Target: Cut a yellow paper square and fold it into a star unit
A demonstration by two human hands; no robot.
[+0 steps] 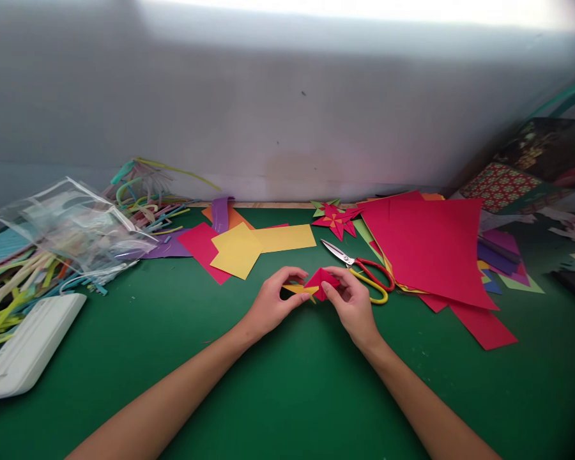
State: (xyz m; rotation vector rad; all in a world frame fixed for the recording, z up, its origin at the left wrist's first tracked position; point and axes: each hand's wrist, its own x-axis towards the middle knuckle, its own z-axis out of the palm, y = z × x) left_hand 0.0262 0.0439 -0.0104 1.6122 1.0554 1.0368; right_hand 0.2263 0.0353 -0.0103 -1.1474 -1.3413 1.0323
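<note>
My left hand (271, 303) and my right hand (352, 303) meet over the green table (287, 383), both pinching a small folded paper piece (319, 281). The piece is red with a yellow part sticking out toward my left fingers. My right thumb and forefinger press its red tip; my left fingers hold the yellow end. Scissors (364, 271) with red and yellow handles lie just behind my right hand. A finished red and yellow paper star (336, 220) rests farther back near the wall.
A stack of red and coloured sheets (431, 249) lies at the right. Yellow, red, orange and purple sheets (242, 246) sit at the back centre. A clear plastic bag (71, 227), paper strips (14, 281) and a white case (29, 345) fill the left side.
</note>
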